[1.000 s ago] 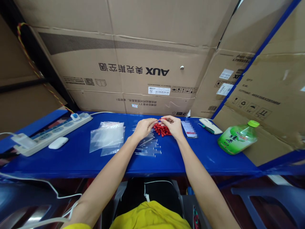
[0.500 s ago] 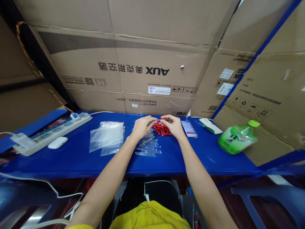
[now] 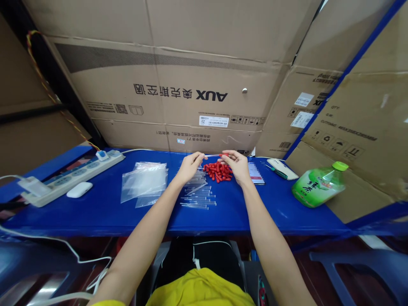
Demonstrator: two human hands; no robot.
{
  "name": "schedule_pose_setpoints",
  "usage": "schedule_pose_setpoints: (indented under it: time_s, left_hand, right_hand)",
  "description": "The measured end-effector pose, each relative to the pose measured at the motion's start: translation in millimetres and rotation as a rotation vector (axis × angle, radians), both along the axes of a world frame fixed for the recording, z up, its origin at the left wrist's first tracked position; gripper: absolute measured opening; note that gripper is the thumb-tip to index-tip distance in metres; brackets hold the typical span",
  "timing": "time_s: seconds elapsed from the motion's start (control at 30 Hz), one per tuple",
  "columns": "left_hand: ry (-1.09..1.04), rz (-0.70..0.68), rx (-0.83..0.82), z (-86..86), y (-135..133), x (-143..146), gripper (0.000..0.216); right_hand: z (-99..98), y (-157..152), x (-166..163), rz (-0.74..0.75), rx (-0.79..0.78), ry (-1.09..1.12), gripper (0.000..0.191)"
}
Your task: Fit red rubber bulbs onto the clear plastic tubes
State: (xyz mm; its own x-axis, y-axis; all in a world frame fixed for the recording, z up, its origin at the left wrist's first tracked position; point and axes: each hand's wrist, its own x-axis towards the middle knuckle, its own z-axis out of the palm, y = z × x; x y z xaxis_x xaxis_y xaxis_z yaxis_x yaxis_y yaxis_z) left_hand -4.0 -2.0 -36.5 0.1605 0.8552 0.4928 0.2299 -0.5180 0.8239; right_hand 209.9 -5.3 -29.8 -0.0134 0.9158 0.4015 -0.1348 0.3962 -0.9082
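My left hand (image 3: 190,165) and my right hand (image 3: 237,165) hover over the back of the blue table (image 3: 95,208), fingers pinched. Between them they hold a thin clear tube (image 3: 213,155), level, with a red cap at its right end by my right fingers. Below the tube lies a heap of small red caps (image 3: 219,170). A spread of clear tubes (image 3: 199,193) lies on the table under my left wrist.
A stack of clear plastic bags (image 3: 144,182) lies to the left. Farther left are a white power strip (image 3: 68,176) and a white earbud case (image 3: 79,189). A phone (image 3: 256,174), a white device (image 3: 282,168) and a green bottle (image 3: 318,184) lie to the right. Cardboard boxes (image 3: 178,97) wall the back.
My hands have drawn apart, and a clear tube now shows stretched between them above the red caps. The view has shifted slightly.
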Motion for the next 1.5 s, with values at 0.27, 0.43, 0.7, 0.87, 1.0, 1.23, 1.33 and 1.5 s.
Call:
schedule_pose_setpoints:
  time_s: [0.27,0.43,0.7,0.87,1.0,1.23,1.33,1.5]
  left_hand:
    - [-0.816,-0.157,-0.435,1.5,-7.5,22.0,0.039]
    - [-0.937,-0.135,-0.405,1.7,-8.6,25.7,0.044]
    - [-0.829,-0.08,-0.324,10.8,-13.7,21.4,0.059]
    - [-0.872,-0.161,-0.288,15.1,-18.6,16.4,0.053]
    - [-1.002,-0.202,-0.249,16.1,-21.2,15.0,0.046]
    - [-1.066,-0.208,-0.259,20.5,-22.8,15.7,0.046]
    - [-1.08,-0.223,-0.29,22.9,-23.4,16.0,0.046]
    - [-1.062,-0.317,-0.337,24.3,-24.1,15.5,0.042]
  right_hand:
    - [-4.2,-3.7,-12.6,0.053,-0.012,0.013,0.039]
    - [-6.2,-5.2,-19.1,0.069,-0.035,-0.042,0.043]
    - [-12.5,-6.8,-31.1,0.09,-0.039,-0.061,0.042]
    - [-16.1,-9.8,-42.4,0.086,-0.044,-0.04,0.045]
    - [-15.9,-12.7,-47.7,0.103,-0.035,-0.048,0.044]
    - [-15.7,-15.0,-50.3,0.075,-0.012,-0.077,0.041]
    - [-15.4,-15.3,-49.5,0.056,-0.001,-0.079,0.038]
    - [-13.3,-14.9,-46.9,0.019,0.006,-0.063,0.034]
